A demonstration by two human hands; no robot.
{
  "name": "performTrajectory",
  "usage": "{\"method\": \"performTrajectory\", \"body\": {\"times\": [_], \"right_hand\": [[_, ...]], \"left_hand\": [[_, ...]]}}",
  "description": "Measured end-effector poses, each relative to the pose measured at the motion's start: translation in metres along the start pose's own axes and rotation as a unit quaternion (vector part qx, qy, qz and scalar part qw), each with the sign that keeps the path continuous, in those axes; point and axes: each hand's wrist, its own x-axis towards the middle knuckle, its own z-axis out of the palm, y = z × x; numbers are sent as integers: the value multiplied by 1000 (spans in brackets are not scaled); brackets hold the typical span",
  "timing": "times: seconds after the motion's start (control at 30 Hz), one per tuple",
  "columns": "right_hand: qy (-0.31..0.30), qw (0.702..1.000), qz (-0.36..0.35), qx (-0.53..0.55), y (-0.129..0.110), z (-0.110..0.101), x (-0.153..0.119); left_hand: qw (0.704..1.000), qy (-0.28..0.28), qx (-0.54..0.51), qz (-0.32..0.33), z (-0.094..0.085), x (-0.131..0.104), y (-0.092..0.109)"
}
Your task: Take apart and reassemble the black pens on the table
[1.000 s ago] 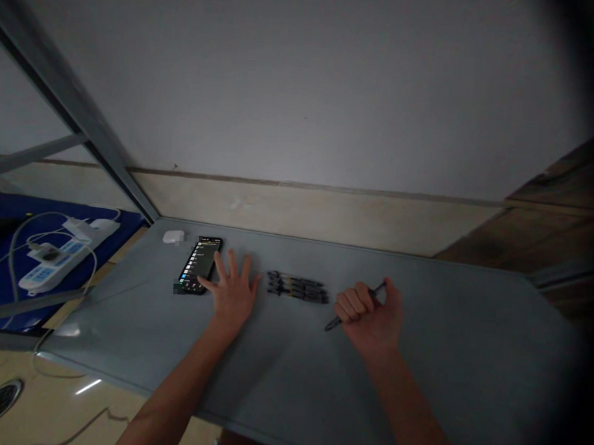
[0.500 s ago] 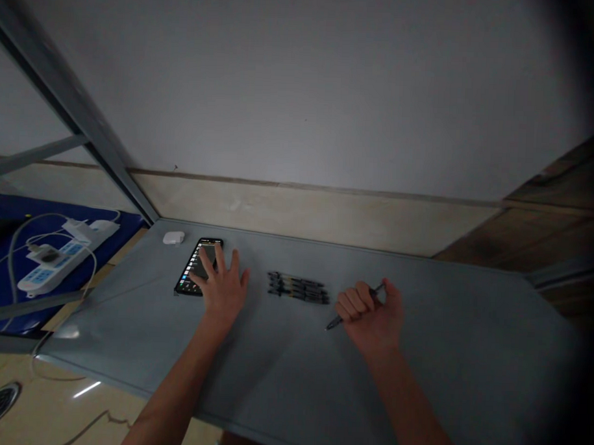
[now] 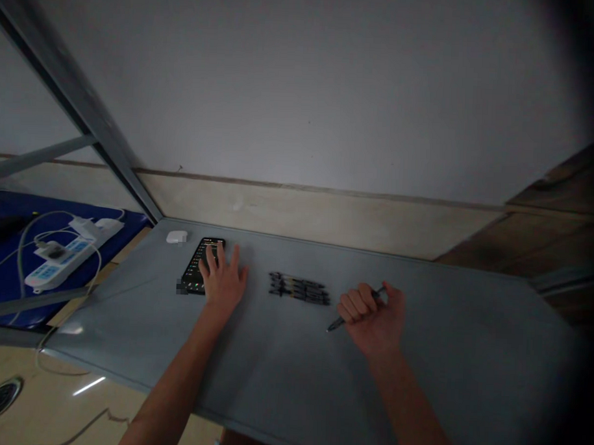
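Observation:
My left hand point(image 3: 224, 281) has its fingers spread over the right side of a black phone point(image 3: 194, 274), whose lit screen shows rows of small icons or text. Whether the fingertips touch the glass I cannot tell. My right hand point(image 3: 369, 316) is wrapped round a dark pen point(image 3: 336, 324), with its tip sticking out at the lower left and its other end by the thumb. Between the hands, several black pens point(image 3: 299, 289) lie side by side on the grey table point(image 3: 282, 358).
A small white case point(image 3: 176, 236) lies at the table's back left corner. Further left, a white power strip point(image 3: 66, 260) with plugs and cables rests on a blue surface point(image 3: 5, 206). A metal post point(image 3: 123, 168) rises at the left, and a pale wall point(image 3: 301, 106) stands behind.
The view has shifted slightly. On the phone, the screen content looks different and my left fingers sit a little further right. My right hand keeps its hold on the pen.

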Motion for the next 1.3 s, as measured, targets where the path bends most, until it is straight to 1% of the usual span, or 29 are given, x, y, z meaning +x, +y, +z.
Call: {"method": "performTrajectory", "body": {"times": [0.17,0.27,0.43,0.57,0.67,0.73,0.8,0.87,0.93,1.0,1.07,1.3], "right_hand": [[-3,1000,-4,-6,1,3,-2],[-10,1000,1,-12,2,5,-2],[-20,1000,2,-12,3,4,-2],[-16,1000,-7,-1,3,5,-2],[-14,1000,-10,15,3,4,-2],[-18,1000,-7,17,3,2,-2],[-25,1000,-7,15,4,-1,-1],[-26,999,-14,15,4,-3,1],[-23,999,-18,20,4,-5,2],[-28,999,-13,25,3,-5,2],[-39,999,-8,31,2,-5,2],[-40,998,-8,49,0,-6,1]], "left_hand": [[998,16,6,-55,5,14,-18],[997,12,5,-78,7,18,-25],[997,2,-6,-76,8,18,-30],[997,26,-12,-67,6,17,-28],[998,51,-29,-27,3,16,-20],[997,52,-52,27,4,15,-11],[989,33,-91,108,6,13,-2],[971,2,-140,195,9,8,8],[952,-18,-178,248,12,3,16],[943,-23,-201,263,14,-1,22],[943,-21,-211,258,16,-4,24],[956,-9,-184,227,17,-2,20]]}}
